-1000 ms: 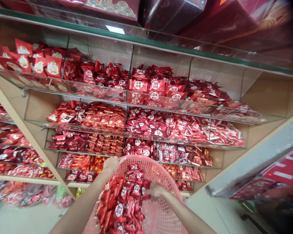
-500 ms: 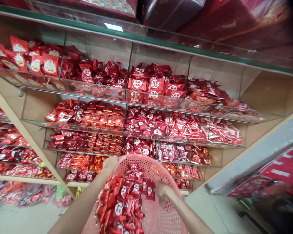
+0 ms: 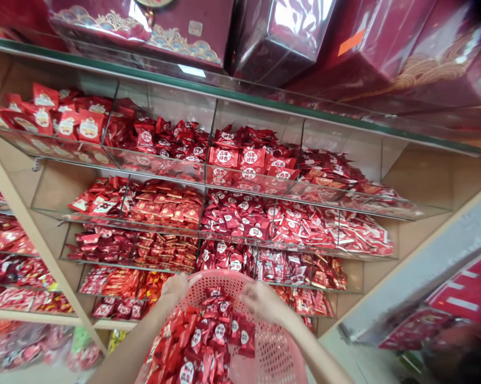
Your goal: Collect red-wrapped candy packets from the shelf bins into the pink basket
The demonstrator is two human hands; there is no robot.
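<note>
A pink perforated plastic basket (image 3: 278, 341) is held at the bottom middle, partly filled with small red and dark-red candy packets (image 3: 220, 330) bearing white ovals. My left hand (image 3: 176, 288) is closed on the basket's far left rim, its fingers partly hidden. Over the far right part of the rim is my right hand (image 3: 259, 300), slightly blurred. Its fingers are loosely bent, and no packet shows between them. A pair of dark-red packets (image 3: 240, 333) lies in the basket below this hand.
Glass-divided shelves (image 3: 164, 162) ahead hold many red packets in compartments. Large maroon boxes (image 3: 280, 42) sit on the top glass shelf. A wooden side panel (image 3: 36, 234) runs down the left. Bagged goods (image 3: 36, 344) lie low at left, and a red printed item (image 3: 464, 288) is at right.
My right hand has lifted from beside the packets inside the basket to its far rim. The left hand keeps its hold. The view has tilted upward, showing more of the maroon boxes.
</note>
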